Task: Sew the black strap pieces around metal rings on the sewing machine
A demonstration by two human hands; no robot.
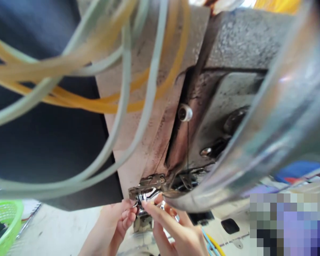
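Both of my hands work at the metal mechanism (pixel 149 185) low on what looks like an industrial sewing machine (pixel 146 142). My left hand (pixel 117 220) is closed, thumb and index finger pinched at the mechanism's left side; what they hold, if anything, is hidden. Opposite it, my right hand (pixel 176 227) is curled, its index fingertip against the shiny metal parts in the middle. Bits of a small shiny metal piece (pixel 163 205) show between the right fingers, too little to name. A thin dark thread hangs from a white ring (pixel 185 112) above.
Pale and amber tubes (pixel 128 106) loop close across the upper left, before a dark panel (pixel 42 149). A blurred curved metal part (pixel 256 142) fills the right side. A green basket (pixel 13 227) with dark items stands lower left on the pale tabletop (pixel 56 227).
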